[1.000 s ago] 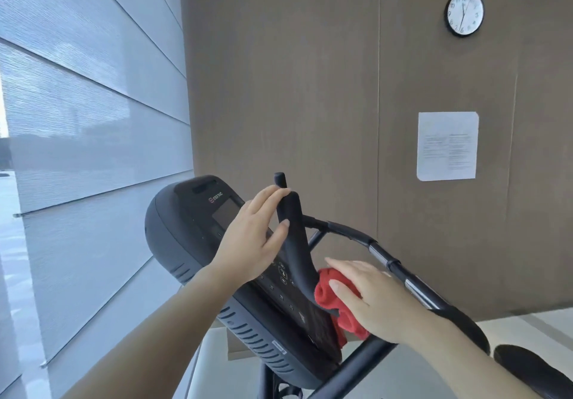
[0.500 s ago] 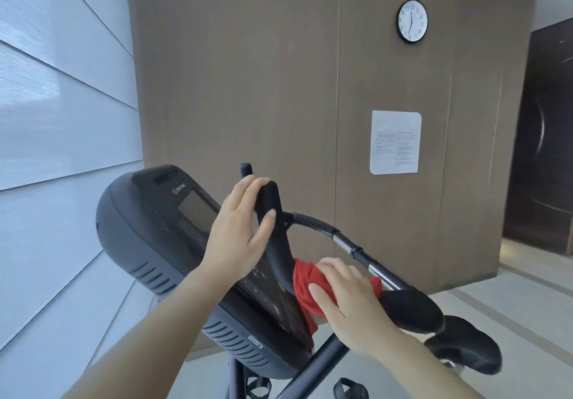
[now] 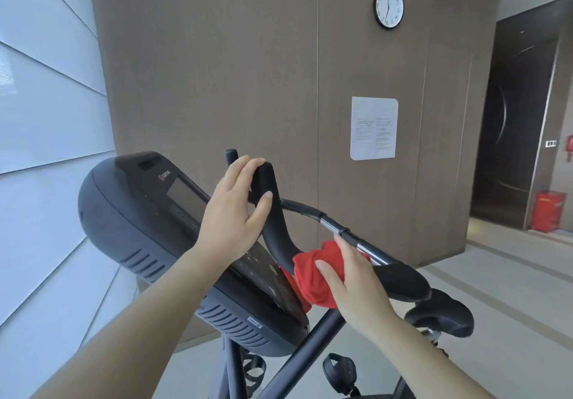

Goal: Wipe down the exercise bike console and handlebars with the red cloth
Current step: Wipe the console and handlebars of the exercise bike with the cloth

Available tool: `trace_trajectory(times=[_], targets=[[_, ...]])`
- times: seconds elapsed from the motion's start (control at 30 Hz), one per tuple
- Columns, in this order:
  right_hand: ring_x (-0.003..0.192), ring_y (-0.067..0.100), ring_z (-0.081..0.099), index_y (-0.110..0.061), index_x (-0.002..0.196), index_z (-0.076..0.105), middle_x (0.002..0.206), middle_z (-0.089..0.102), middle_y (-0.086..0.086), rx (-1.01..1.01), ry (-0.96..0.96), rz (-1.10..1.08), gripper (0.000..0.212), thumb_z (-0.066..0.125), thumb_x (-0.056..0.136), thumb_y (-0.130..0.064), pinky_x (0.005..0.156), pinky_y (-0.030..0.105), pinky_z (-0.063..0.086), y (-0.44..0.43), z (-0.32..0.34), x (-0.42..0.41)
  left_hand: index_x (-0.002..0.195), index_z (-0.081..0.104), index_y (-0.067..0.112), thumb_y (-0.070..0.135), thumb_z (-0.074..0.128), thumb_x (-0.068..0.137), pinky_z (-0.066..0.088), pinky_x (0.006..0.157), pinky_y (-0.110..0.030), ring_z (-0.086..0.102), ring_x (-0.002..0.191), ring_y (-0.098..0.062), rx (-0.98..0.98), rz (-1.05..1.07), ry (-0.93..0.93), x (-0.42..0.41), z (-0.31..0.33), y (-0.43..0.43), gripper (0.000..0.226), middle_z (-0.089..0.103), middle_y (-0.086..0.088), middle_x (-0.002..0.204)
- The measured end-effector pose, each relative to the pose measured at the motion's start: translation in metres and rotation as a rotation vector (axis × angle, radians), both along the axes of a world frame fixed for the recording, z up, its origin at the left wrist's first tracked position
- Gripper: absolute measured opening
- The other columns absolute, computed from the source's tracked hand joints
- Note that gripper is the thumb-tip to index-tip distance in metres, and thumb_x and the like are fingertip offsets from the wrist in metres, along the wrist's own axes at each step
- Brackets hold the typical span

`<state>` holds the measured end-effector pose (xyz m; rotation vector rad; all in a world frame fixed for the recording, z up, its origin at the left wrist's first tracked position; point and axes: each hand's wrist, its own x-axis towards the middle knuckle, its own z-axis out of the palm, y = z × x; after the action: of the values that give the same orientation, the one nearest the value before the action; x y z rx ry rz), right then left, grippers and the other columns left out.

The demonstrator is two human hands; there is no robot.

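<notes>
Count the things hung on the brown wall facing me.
2: a round clock high up, and a printed paper notice below it. The bike console hides some lower wall.

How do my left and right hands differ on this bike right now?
The left hand sits higher, holding the top of the upright grip; the right hand is lower, where that grip bends. The left hand is bare; the right hand clutches the bunched red cloth against the bar. Both are on the handlebars, beside the console.
</notes>
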<state>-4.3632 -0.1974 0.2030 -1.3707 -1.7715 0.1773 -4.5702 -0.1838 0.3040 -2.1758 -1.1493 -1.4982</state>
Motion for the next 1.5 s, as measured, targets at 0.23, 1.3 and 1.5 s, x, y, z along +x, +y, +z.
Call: trace_trajectory(times=[0.23,1.3,1.5], targets=[[0.116,0.0,0.05,-0.035,0.117,0.046,0.125,0.052,-0.018,-0.014,0.139,0.126,0.051,0.066,0.074,-0.054,0.093,0.018,0.04,-0.002,0.003,0.024,0.137,0.041,0.016,0.034,0.046,0.088,0.037,0.096,-0.03,0.043,0.121,-0.021,0.049,0.118,0.078,0.001,0.003,0.0,0.053,0.044,0.0,0.137],[0.094,0.007,0.049,-0.028,0.102,0.059,0.1,0.056,-0.016,-0.074,-0.105,0.388,0.035,0.026,0.098,-0.038,0.074,0.024,0.036,0.08,-0.038,0.162,0.106,0.064,0.027,0.037,0.03,0.098,0.046,0.087,-0.033,0.055,0.089,-0.019,-0.187,0.503,0.544,0.171,-0.093,-0.023,0.036,0.06,0.005,0.098],[0.098,0.019,0.053,-0.029,0.098,0.056,0.102,0.06,-0.008,-0.046,-0.24,0.389,0.047,0.017,0.092,-0.055,0.085,0.035,0.039,0.077,-0.032,0.148,0.1,0.065,0.025,0.033,0.038,0.094,0.047,0.093,-0.039,0.056,0.093,-0.02,-0.132,0.631,0.5,0.185,-0.099,-0.025,0.028,0.06,0.005,0.098]])
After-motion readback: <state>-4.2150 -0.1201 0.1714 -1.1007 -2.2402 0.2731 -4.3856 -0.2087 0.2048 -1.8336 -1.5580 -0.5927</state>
